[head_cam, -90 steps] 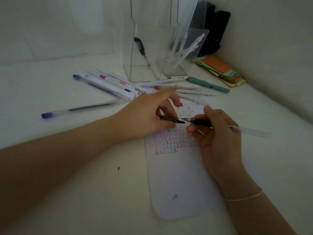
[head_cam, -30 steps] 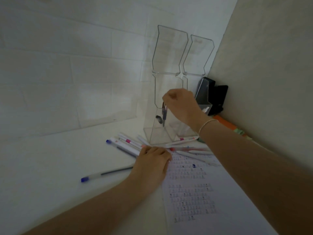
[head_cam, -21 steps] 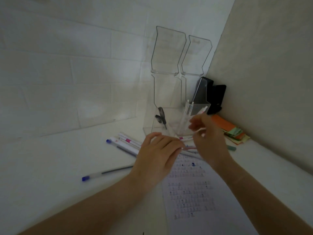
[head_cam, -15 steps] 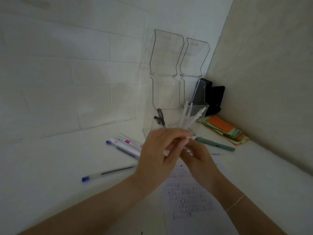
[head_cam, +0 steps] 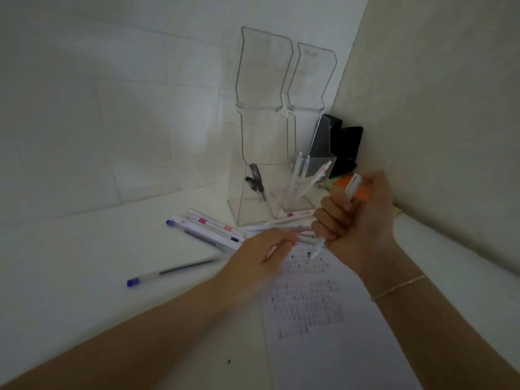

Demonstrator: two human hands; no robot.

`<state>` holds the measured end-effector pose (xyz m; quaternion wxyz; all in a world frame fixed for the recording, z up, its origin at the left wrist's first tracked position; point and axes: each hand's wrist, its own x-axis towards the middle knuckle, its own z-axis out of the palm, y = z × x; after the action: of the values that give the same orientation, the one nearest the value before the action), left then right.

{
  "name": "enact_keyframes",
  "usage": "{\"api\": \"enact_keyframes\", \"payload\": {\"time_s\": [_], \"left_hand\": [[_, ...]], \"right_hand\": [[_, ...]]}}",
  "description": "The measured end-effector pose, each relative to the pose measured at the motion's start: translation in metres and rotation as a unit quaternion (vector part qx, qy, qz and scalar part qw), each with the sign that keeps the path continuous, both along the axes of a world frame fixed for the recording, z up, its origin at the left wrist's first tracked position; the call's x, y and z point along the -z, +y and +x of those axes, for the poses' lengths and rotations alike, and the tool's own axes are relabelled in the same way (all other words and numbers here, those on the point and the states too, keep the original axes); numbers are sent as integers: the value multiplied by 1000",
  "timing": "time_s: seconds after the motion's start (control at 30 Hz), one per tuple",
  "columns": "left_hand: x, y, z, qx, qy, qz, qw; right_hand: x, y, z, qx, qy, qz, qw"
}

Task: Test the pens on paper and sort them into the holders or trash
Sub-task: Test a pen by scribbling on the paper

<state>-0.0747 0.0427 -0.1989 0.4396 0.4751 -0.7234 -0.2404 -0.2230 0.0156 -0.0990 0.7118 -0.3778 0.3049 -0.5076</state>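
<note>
Right hand (head_cam: 356, 218) fists a near-upright white pen (head_cam: 318, 248), tip just above the paper (head_cam: 323, 333); blurred left hand (head_cam: 261, 254), loosely curled, apparently empty.

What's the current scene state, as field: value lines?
right hand: fist round white pen, tip down over paper
left hand: blurred, on paper's edge; grip unclear
left holder: dark pens
right holder: white pens
loose pens: on table, left of paper
blue-capped pen: lies apart
</note>
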Motion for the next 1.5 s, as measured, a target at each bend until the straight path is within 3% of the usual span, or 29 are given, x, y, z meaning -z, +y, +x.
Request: {"api": "enact_keyframes", "payload": {"time_s": [0.17, 0.33, 0.43, 0.53, 0.6, 0.7, 0.83, 1.0, 1.37, 1.5], "left_hand": [[20, -7, 2, -16, -168, -69, 983], [20, -5, 0, -18, -230, -91, 969], [19, -5, -1, -15, -239, -75, 968], [20, -5, -1, -11, -243, -70, 967], [19, -4, -1, -12, -247, -66, 967], [18, -4, -1, -16, -252, -60, 966], [19, -6, -1, -12, -254, -49, 966], [20, -4, -1, -11, -257, -51, 965], [22, -5, -1, -18, -278, -70, 958], [22, -5, -2, -17, -277, -71, 958]], "right_hand": [[9, 14, -8, -25, 23, -25, 999], [27, 28, -17, 144, 201, -86, 965], [36, 40, -25, 97, 296, -53, 949], [46, 52, -30, -30, 258, -5, 966], [55, 56, -32, -67, 271, -27, 960], [74, 58, -33, 6, 359, -94, 929], [89, 60, -28, 100, 335, -95, 932], [97, 65, -27, 192, 438, -134, 868], [100, 64, -23, 195, 514, -177, 816], [100, 64, -24, 190, 509, -172, 821]]}}
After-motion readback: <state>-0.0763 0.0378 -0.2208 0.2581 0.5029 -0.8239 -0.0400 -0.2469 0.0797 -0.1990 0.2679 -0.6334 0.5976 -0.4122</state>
